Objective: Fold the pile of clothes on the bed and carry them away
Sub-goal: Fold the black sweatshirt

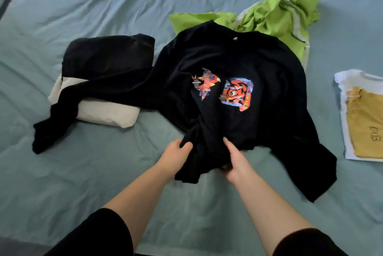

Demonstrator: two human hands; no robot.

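A black long-sleeved shirt with a red and blue print lies spread on the bed's blue-green sheet, its hem bunched toward me. My left hand grips the bunched hem from the left, thumb on top. My right hand holds the same bunch from the right, fingers partly under the cloth. One sleeve trails left across a folded stack: a black garment on a cream one. A crumpled lime-green garment lies behind the shirt.
At the right edge lies a folded white shirt with a yellow garment on top. Open sheet stretches to the far left and near me. A dark strip at the top left marks the bed's edge.
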